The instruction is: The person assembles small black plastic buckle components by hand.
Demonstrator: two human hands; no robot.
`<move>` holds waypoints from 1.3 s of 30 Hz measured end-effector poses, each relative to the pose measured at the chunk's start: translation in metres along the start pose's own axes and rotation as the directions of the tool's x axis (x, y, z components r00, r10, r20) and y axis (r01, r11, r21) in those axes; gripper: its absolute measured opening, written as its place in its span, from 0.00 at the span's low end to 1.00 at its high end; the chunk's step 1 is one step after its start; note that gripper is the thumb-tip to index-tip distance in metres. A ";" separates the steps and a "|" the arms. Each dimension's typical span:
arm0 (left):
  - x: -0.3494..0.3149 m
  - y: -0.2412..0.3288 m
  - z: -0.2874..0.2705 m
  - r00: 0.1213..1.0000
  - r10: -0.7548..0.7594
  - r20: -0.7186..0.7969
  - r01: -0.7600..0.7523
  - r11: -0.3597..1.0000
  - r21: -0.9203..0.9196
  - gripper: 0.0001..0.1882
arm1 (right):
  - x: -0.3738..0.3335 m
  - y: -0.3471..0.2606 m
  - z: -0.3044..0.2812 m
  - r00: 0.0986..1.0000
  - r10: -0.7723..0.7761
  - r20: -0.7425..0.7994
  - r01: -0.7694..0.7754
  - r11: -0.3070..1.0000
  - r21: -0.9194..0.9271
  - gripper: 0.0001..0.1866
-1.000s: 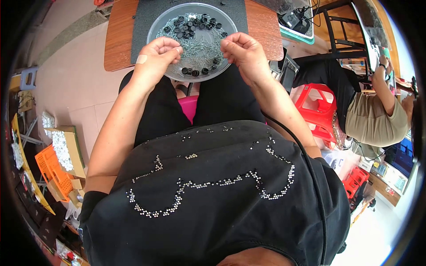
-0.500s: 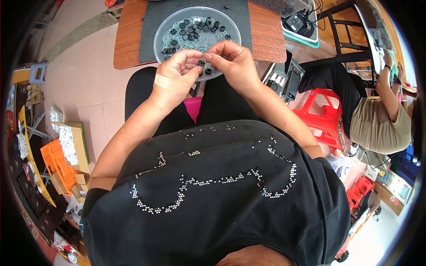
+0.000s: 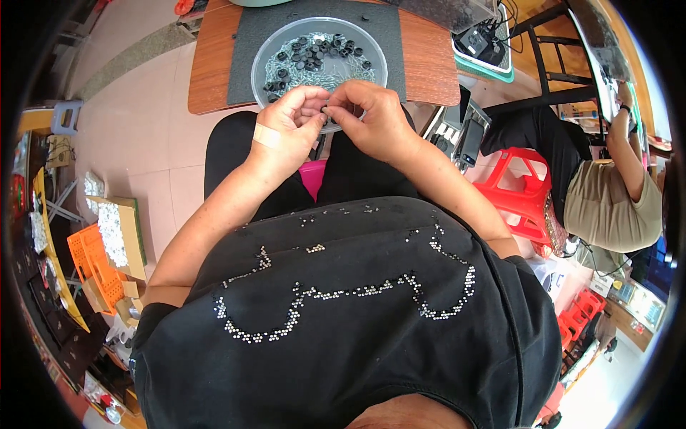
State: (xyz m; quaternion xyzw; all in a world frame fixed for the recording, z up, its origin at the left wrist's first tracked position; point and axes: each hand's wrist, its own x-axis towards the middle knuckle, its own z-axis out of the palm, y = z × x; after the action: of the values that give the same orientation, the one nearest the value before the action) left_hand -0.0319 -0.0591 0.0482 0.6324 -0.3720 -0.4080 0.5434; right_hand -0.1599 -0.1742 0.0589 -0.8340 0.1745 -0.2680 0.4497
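Observation:
A round translucent basin (image 3: 256, 56) holds thin silvery screws (image 3: 319, 80) and several small black round caps (image 3: 310, 58). Over its near rim, my left hand (image 3: 291, 123) and my right hand (image 3: 371, 118) meet at the fingertips. Both hands are closed in a pinch, thumbs against curled fingers. A tiny dark bit shows where the fingertips meet, but the fingers cover most of it and its kind cannot be made out. A beige plaster (image 3: 267, 136) is stuck on my left hand near the wrist.
The basin stands on a dark grey mat (image 3: 246, 43) on a brown wooden table (image 3: 430, 61). At right are a basket of black adapters (image 3: 480, 44), a red stool (image 3: 518, 187) and a seated person (image 3: 614, 196). An orange crate (image 3: 95, 266) is at left.
Both hands have shifted slightly toward me, and the right hand has turned so its back shows more. The fingertips have stayed together. The basin appears slightly lower in the view.

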 end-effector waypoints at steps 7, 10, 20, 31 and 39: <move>0.000 0.006 -0.009 0.941 -0.331 0.071 0.320 0.803 -0.503 0.18 | -0.002 0.020 0.010 0.938 -0.345 -0.038 0.332 0.925 -0.185 0.07; 0.001 -0.006 -0.013 0.905 -0.419 0.071 0.364 0.679 -0.638 0.19 | -0.005 0.020 0.018 0.930 -0.367 -0.017 0.355 0.911 -0.211 0.11; 0.005 -0.009 -0.014 0.905 -0.404 0.134 0.398 0.690 -0.605 0.16 | -0.008 0.029 0.018 0.970 -0.244 0.002 0.239 0.949 -0.207 0.14; 0.057 -0.032 -0.065 0.970 0.221 0.104 -0.168 0.295 0.941 0.14 | 0.000 0.038 0.007 0.973 0.217 -0.081 -0.198 0.960 0.200 0.11; 0.058 -0.018 -0.050 0.947 0.269 -0.175 -0.067 0.698 0.713 0.10 | 0.002 0.040 0.007 0.949 0.299 -0.097 -0.235 0.880 0.413 0.10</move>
State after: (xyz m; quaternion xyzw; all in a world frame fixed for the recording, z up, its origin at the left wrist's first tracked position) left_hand 0.0370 -0.0907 0.0277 0.8020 -0.4786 -0.0965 0.3442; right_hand -0.1560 -0.1925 0.0227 -0.6694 0.2651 -0.2984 0.6265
